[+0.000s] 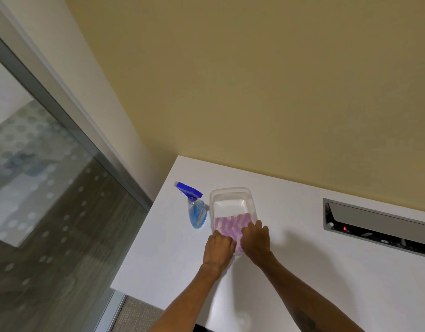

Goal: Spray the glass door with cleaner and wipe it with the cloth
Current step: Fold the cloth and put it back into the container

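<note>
A purple and white striped cloth (pixel 230 225) lies in the near end of a clear plastic tub (pixel 230 195) on the white table (pixel 326 271). My left hand (pixel 218 250) rests with curled fingers on the cloth's near left edge. On the cloth's right side lies my right hand (pixel 257 239), fingers bent down over it. Just left of the tub stands a spray bottle (pixel 196 212) with blue liquid and a blue trigger head, untouched. The glass door (pixel 39 188), with a dotted frosted pattern, fills the left of the view.
A grey metal door frame (pixel 70 125) runs diagonally beside the table's left edge. A recessed cable box (pixel 374 224) with an open flap sits in the table at the right. A beige wall (pixel 254 80) rises behind the table.
</note>
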Available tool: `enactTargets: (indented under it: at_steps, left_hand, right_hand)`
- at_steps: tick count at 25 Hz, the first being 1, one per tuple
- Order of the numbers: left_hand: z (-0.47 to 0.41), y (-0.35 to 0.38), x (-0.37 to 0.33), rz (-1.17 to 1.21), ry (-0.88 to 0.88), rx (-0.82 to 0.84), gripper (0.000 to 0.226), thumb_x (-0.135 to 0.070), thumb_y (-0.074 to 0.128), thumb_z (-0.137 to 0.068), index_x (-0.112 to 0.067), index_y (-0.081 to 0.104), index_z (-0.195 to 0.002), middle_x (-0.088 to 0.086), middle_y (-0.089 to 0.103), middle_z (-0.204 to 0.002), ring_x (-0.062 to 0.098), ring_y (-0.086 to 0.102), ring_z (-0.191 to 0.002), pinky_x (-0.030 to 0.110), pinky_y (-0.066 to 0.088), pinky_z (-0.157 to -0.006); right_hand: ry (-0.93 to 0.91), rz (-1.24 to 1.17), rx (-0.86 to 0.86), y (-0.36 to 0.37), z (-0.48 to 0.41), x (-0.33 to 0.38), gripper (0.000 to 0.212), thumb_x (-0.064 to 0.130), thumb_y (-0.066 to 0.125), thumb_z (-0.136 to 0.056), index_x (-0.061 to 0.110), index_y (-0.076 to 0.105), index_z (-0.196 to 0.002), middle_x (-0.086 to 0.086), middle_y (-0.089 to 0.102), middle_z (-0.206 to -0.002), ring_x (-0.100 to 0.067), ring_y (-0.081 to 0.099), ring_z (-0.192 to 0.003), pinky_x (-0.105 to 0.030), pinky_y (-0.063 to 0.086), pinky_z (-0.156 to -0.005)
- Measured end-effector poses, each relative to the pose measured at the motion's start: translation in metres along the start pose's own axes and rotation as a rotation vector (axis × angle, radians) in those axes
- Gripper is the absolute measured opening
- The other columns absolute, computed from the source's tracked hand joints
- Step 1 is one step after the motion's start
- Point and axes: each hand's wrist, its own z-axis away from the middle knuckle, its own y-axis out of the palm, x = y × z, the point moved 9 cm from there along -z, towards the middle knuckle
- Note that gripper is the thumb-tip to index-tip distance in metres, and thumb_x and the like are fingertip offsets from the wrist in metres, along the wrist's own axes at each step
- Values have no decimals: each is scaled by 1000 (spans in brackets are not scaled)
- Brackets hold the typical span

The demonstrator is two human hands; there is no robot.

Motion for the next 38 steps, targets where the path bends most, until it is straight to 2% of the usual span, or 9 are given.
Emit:
enactTargets:
  at_steps: [1, 3, 4, 6, 10, 18, 26, 31, 38]
  left_hand:
    - [2, -10, 5, 27, -9, -54, 37, -42, 52, -104, -15, 62, -128, 4, 67, -122, 19, 65, -110, 23, 52, -95]
    - [8, -38, 16, 37, -32, -185, 34, -43, 52, -104, -16, 69, -115, 4, 71, -110, 16, 65, -100, 21, 53, -85]
    - [10, -54, 28, 100, -79, -253, 30, -40, 54, -103, -14, 70, -110, 5, 71, -105, 17, 66, -98, 22, 52, -81]
    - [14, -87, 55, 271, -178, -415, 22, -30, 61, -101, -11, 64, -112, 7, 68, -108, 25, 66, -103, 24, 50, -79]
    - [-6, -123, 84, 458, -248, -412, 58, -17, 74, -93, -7, 47, -144, 11, 53, -147, 32, 56, -132, 41, 51, -106]
    - [-29, -122, 108, 503, -199, -194, 65, 5, 69, -91, -8, 44, -150, 13, 51, -154, 30, 53, -139, 43, 49, -113]
    - [-21, -148, 43, 515, 51, -289, 45, -19, 68, -98, -11, 55, -141, 8, 63, -140, 27, 63, -126, 36, 54, -102]
    - [-27, -147, -26, 467, 218, -216, 45, -14, 62, -100, -9, 54, -144, 10, 62, -144, 24, 64, -126, 46, 57, -103]
    - [-49, -98, -52, 349, 193, -57, 53, -18, 56, -105, -14, 42, -156, 11, 54, -153, 29, 56, -138, 41, 50, -112]
  right_hand:
    - [-43, 106, -84, -9, 2, 11, 34, 24, 104, -53, 8, 80, -73, -13, 79, -80, -30, 75, -72, -35, 61, -58]
    - [-98, 143, -124, -16, -1, 35, 27, 24, 80, -89, 9, 77, -111, -12, 77, -114, -28, 73, -103, -38, 61, -89]
    - [-86, 1, -121, -15, -5, 45, 30, 23, 64, -102, 13, 68, -129, -9, 70, -130, -25, 67, -118, -35, 54, -104]
    - [-47, -350, -39, -14, -9, 71, 40, 22, 60, -105, 17, 55, -144, -5, 61, -144, -22, 61, -128, -36, 51, -111]
    - [-96, -673, 105, -11, -27, 138, 71, 15, 74, -96, 17, 38, -157, -6, 47, -158, -28, 50, -141, -39, 46, -112]
    - [11, -656, 57, 20, -45, 149, 56, 20, 76, -94, 8, 51, -143, -17, 66, -132, -33, 65, -121, -31, 51, -94]
    - [-29, -624, -263, -73, -23, 154, 48, 39, 81, -88, 11, 67, -125, -8, 75, -104, -21, 65, -88, -22, 45, -72]
    - [-32, -619, -405, -148, -10, 126, 45, 41, 83, -85, 14, 70, -118, -3, 77, -105, -22, 68, -94, -36, 52, -88]
    - [79, -628, -442, -145, -19, 69, 47, 40, 81, -88, 12, 66, -123, -4, 74, -107, -21, 65, -94, -30, 46, -87]
